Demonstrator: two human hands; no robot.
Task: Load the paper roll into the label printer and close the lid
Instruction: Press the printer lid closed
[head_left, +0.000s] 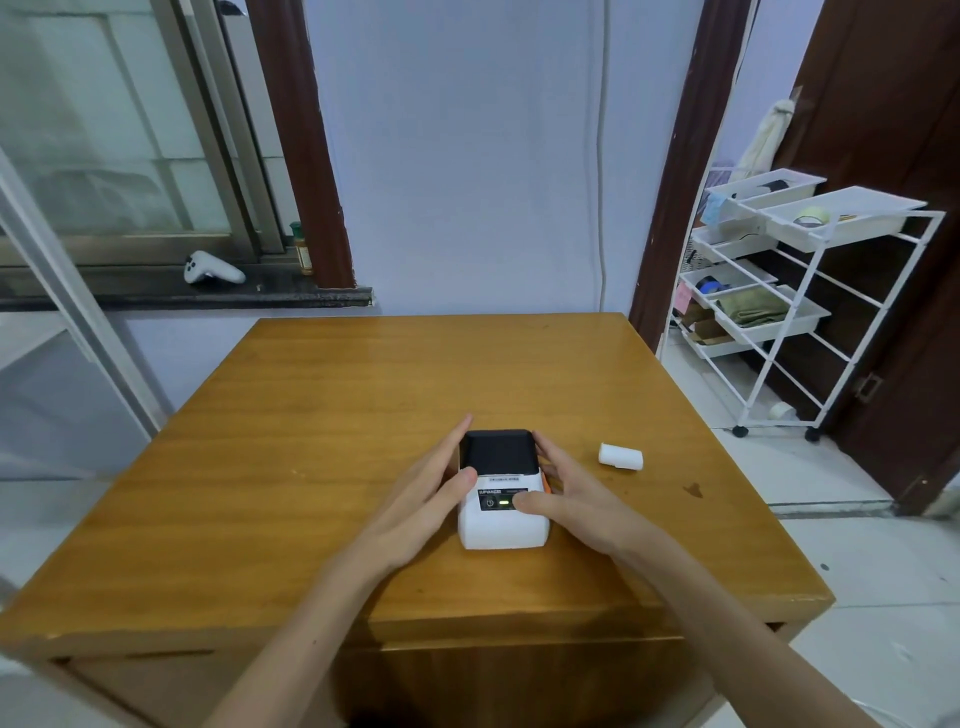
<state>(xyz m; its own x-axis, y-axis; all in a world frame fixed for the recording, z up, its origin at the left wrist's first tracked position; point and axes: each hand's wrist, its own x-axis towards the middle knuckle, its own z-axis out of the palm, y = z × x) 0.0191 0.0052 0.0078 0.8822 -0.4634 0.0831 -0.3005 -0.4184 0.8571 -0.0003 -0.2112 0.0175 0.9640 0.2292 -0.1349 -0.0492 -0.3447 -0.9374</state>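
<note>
Head view shows you at the start of the job: the lid is down and the roll is not yet inside, so the step in hand looks to be opening the printer.

Your left hand (434, 491) lies against the left flank of the label printer (503, 493), fingers stretched forward along the dark lid (498, 451) and the thumb resting near the lid's front corner. Its grip is spread and flat, bracing rather than pinching. Hold it there as the anchor, so the light body does not skid on the table (291, 426) when you work the catch.

The printer sits near the middle of the table, close to you, with a green light lit on its front panel. An orange tab (547, 487) shows at its right edge; this may be the lid release, though you cannot confirm that from here.

Your right hand (563, 496) cups the right side, fingers loosely open along the lid's edge and the thumb lying on the control panel beside the light. Mind that thumb: pressing there could hit a button instead of freeing the lid. Shift the effort to the side catch and lift the lid from its front edge, gently.

The paper roll (621, 456) lies on its side on the table, well clear to the right of the printer, untouched and within easy reach of your right hand once the lid is up.
</note>
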